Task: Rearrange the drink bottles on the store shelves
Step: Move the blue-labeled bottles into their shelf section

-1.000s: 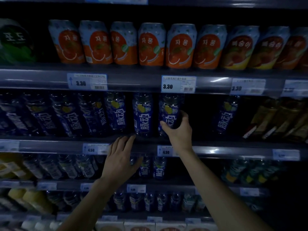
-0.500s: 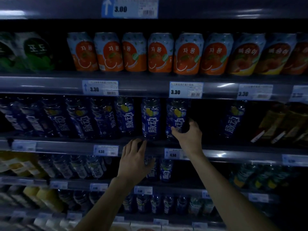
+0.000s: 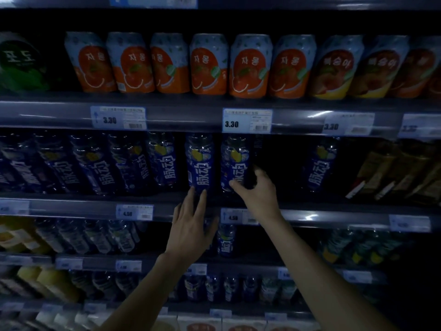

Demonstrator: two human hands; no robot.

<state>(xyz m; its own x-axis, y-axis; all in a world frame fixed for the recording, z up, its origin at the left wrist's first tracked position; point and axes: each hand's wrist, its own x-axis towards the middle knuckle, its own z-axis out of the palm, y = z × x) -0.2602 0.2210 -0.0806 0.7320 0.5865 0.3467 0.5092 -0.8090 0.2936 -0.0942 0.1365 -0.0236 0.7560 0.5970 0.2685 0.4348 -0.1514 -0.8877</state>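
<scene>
Two bare arms reach up from below toward the shelves. The left hand (image 3: pixel 191 225) is open flat, with straight fingers spread a little. Its fingertips (image 3: pixel 203 192) touch the bottom of the next blue bottle (image 3: pixel 200 163). The right hand (image 3: pixel 259 195) is a bit higher and holds a blue bottle (image 3: pixel 235 161), with the thumb on the front and the fingers curled round the right side.

Both bottles stand upright at the front of the middle shelf (image 3: pixel 71 207), side by side. They are the right end of a long row of blue bottles (image 3: pixel 100 168) that runs off to the left. Right of the held bottle is a dark gap, then one more lone blue bottle (image 3: pixel 319 166), then brown packs (image 3: pixel 393 173). It is too dim to see how full the bottles are.

Under the hands, a lower shelf holds clear bottles (image 3: pixel 95 237) and a small blue bottle (image 3: pixel 226 240). Lower down are yellow bottles (image 3: pixel 47 280).

Above the blue row, a price tag (image 3: pixel 247 120) reads 3.30. The top shelf holds orange cans (image 3: pixel 210 65) in a row, peach cans (image 3: pixel 334 68) on the right and a green can (image 3: pixel 19 60) on the left.
</scene>
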